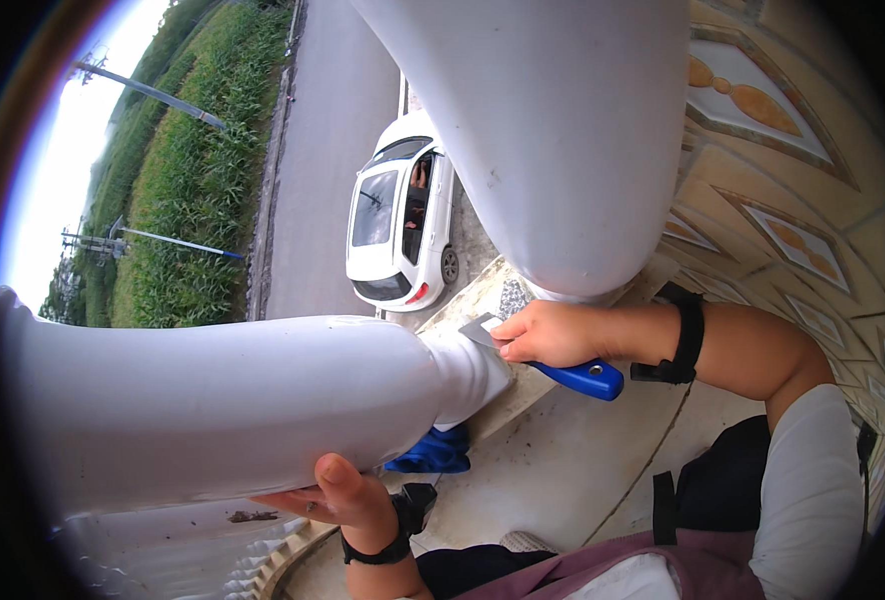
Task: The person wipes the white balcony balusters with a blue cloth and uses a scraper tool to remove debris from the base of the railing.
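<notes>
Two smooth white columns stand before me: a left column [223,400] and a right column [573,130]. My right hand [560,333] grips a putty knife [588,379] with a blue handle. Its metal blade points left and reaches the ringed base [468,375] of the left column; whether it touches cannot be told. My left hand [348,497] lies against the near side of the left column, thumb raised and fingers stretched along the surface, partly hidden behind it. Black straps are on both wrists.
A blue cloth [433,452] lies beside the left column's base, on the pale tiled floor [563,470]. A stone ledge [518,400] joins the columns. Patterned tiles [793,240] cover the wall at right. Beyond and below, a white car [403,220] stands by the road [313,150].
</notes>
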The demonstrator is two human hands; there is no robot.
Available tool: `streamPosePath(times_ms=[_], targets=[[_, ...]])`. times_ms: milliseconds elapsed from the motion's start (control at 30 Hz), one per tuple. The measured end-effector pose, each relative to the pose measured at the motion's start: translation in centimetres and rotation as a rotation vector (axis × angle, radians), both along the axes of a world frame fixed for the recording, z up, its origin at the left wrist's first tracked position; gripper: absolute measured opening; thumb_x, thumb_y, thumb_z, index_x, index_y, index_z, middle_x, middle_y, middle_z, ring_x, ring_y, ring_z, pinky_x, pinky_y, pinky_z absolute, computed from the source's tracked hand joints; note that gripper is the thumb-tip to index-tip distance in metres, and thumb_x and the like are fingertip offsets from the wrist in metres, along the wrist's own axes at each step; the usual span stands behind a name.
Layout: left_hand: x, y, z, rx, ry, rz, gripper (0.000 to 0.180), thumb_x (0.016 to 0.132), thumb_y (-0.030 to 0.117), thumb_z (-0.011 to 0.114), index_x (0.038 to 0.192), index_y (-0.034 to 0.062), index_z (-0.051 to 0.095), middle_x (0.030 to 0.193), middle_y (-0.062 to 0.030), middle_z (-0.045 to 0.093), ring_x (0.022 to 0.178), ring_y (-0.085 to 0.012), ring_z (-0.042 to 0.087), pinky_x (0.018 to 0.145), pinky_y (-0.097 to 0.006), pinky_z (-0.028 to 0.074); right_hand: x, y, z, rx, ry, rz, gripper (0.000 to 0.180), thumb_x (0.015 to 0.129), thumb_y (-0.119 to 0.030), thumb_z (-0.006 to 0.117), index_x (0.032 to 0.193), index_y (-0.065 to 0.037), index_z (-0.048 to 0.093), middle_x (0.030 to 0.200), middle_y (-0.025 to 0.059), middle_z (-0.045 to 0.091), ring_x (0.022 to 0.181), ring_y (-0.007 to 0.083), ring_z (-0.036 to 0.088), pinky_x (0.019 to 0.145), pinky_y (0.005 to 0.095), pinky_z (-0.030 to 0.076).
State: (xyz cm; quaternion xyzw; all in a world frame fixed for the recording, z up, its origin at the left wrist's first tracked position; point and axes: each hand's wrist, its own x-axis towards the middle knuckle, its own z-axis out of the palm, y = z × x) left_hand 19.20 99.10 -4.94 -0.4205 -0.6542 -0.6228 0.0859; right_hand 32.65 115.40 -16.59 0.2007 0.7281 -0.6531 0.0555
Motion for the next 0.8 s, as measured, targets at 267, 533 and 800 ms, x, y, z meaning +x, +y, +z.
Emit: streamPosePath(times_ms=[267,533,800], targets=[[0.3,-0.2,0.4,-0.003,-0.018,0.028,0.090,0.078,0.049,0.061,0.141,0.0136,0.006,0.137,-0.0135,0.025,0.115,-0.0276,0.041,0.090,-0.043,0.042,-1.4,-0.2,2.8,-0.005,-0.151,-0.018,0.019,0.082,-0.014,0.052,0.068,-0.002,0.046,0.061,0.0048,0.045,0.060,0.0126,0.040,0.058,0.0309,0.038],[0.3,0.2,0.4,0.044,-0.031,-0.013,0.087,0.077,0.044,0.063,0.138,0.0111,0.011,0.134,-0.0145,0.029,0.113,-0.0290,0.043,0.089,-0.044,0.043,-1.7,-0.3,1.6,0.049,-0.186,0.005,0.015,0.080,-0.013,0.052,0.070,-0.002,0.050,0.062,0.0076,0.048,0.061,0.0150,0.044,0.060,0.0322,0.039],[0.7,0.4,0.3,0.041,-0.078,-0.004,0.088,0.076,0.045,0.063,0.139,0.0137,0.011,0.135,-0.0134,0.027,0.114,-0.0290,0.042,0.090,-0.045,0.042,-3.8,-0.1,2.7,-0.072,-0.437,-0.120,0.016,0.081,-0.016,0.050,0.070,-0.004,0.049,0.064,0.0080,0.048,0.061,0.0151,0.044,0.058,0.0324,0.039]])
